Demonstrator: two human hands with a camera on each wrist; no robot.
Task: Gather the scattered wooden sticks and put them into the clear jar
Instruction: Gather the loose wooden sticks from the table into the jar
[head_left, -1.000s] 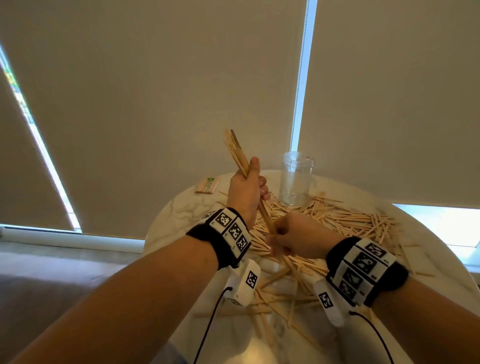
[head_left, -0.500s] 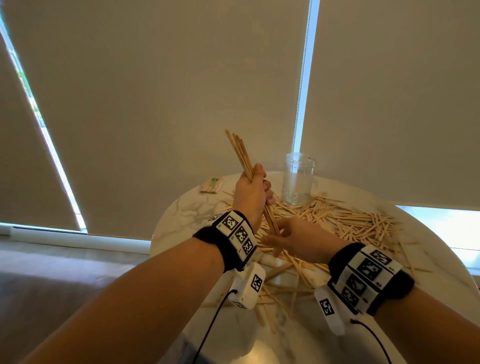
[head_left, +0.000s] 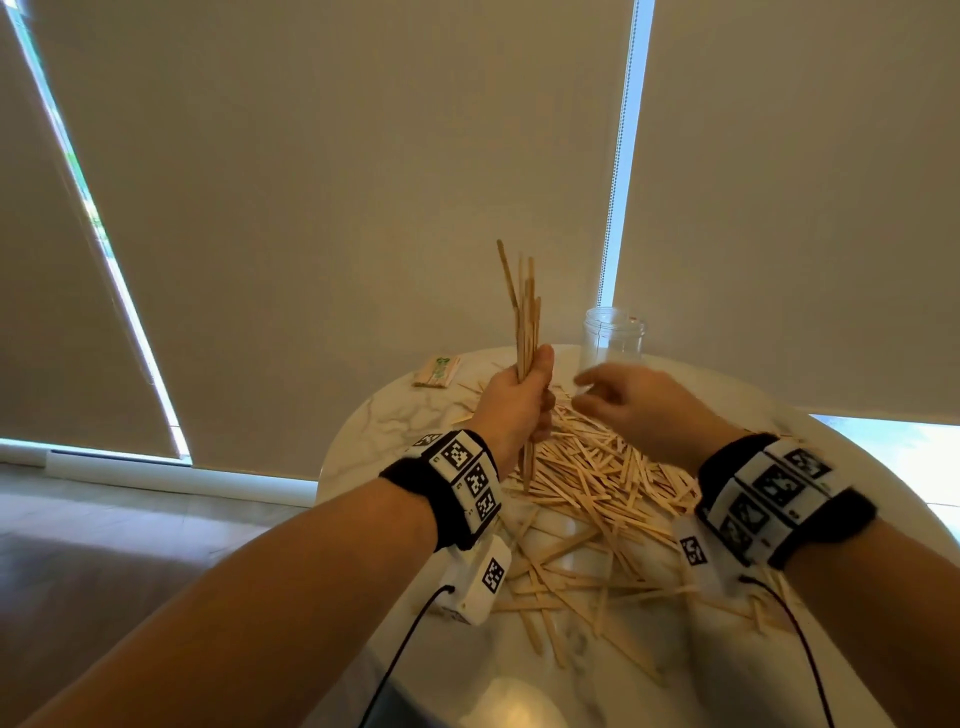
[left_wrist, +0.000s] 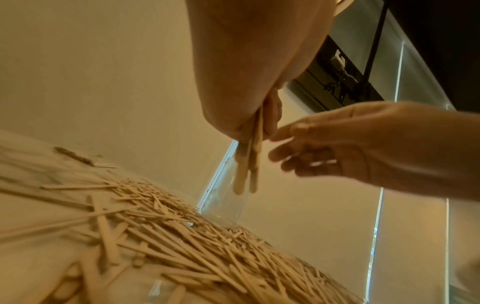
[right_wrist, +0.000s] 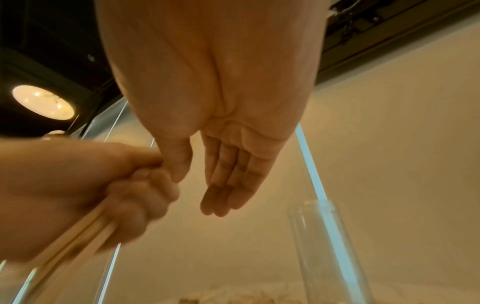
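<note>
My left hand (head_left: 522, 395) grips a bundle of wooden sticks (head_left: 525, 312), held almost upright above the table; their lower ends (left_wrist: 246, 172) poke out below the fist. My right hand (head_left: 618, 397) hovers just right of it with straight, relaxed fingers (right_wrist: 226, 185), holding nothing. The clear jar (head_left: 614, 340) stands upright at the table's far side, behind the right hand, and looks empty; it also shows in the wrist views (left_wrist: 226, 195) (right_wrist: 330, 251). A heap of scattered sticks (head_left: 597, 483) covers the middle of the table.
The round white marble table (head_left: 395, 421) ends close on the left and at the front. A small wrapped packet of sticks (head_left: 436, 371) lies at its far left. Roller blinds (head_left: 363, 182) hang right behind the table. Wooden floor (head_left: 104, 545) lies to the left.
My right hand has let go of the bundle's lower end and moved up and right, fingers straightened. The left hand has tipped the bundle from leaning left to nearly upright.
</note>
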